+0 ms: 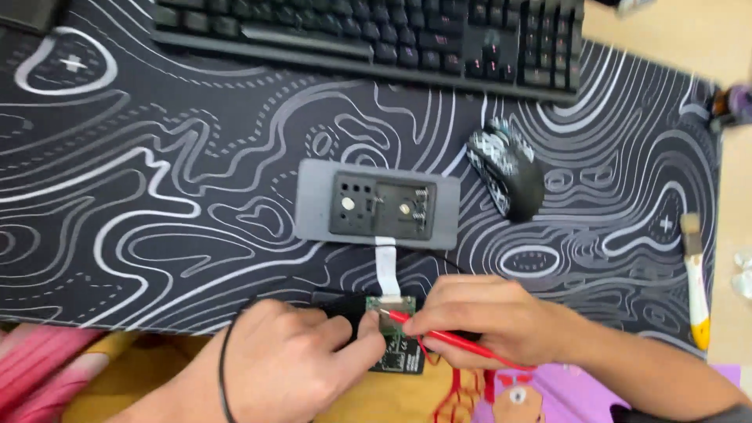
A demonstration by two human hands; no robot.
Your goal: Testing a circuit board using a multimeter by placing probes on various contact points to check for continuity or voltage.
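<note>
My left hand point(294, 360) presses a small green circuit board point(397, 345) down at the near edge of the desk mat, thumb and forefinger pinching its left side. My right hand point(489, 317) grips a thin red probe point(450, 338) like a pen, its tip touching the top of the board. A white flat ribbon cable point(386, 265) runs from the board up to a grey rectangular device point(376, 205) lying open side up, with a dark compartment and two round metal contacts showing.
A black desk mat point(157, 196) with white wavy lines covers the desk. A black keyboard point(368, 35) lies along the far edge, a patterned black mouse point(507, 170) right of the grey device. A small brush point(695, 282) rests at the mat's right edge. Red wires point(462, 392) trail below my hands.
</note>
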